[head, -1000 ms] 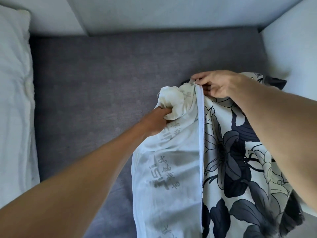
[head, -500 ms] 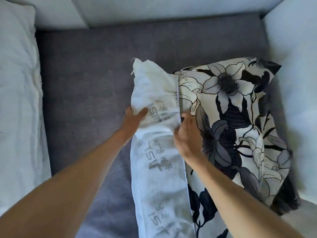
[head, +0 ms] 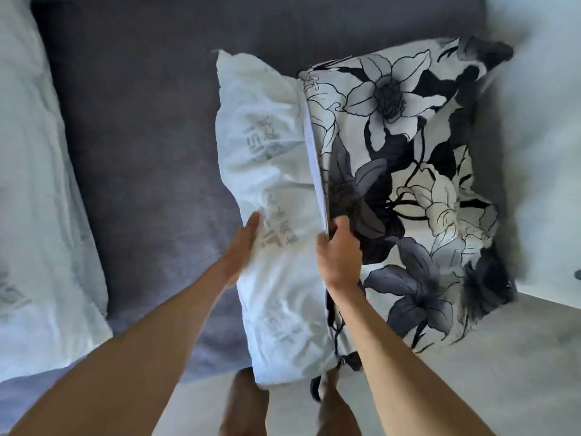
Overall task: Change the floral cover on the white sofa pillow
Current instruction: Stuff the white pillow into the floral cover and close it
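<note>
A white pillow (head: 270, 171) with faint grey print sticks out to the left of a black, grey and cream floral cover (head: 405, 184); both lie on the grey sofa seat (head: 141, 136). The cover's open white-lined edge (head: 316, 165) runs down the middle between them. My left hand (head: 243, 243) lies flat against the pillow's left side, fingers straight. My right hand (head: 339, 250) pinches the cover's open edge near its middle, thumb on the pillow side. The rest of the pillow is hidden inside the cover.
A second white pillow (head: 34, 199) lies along the left of the seat. A white sofa arm (head: 540, 152) rises on the right. Pale floor (head: 471, 388) and my legs (head: 248, 401) show below the seat's front edge.
The right hand came down from the cover's far corner to the middle of its open edge. The left hand let go of the bunched pillow corner and slid lower along the pillow's side.
</note>
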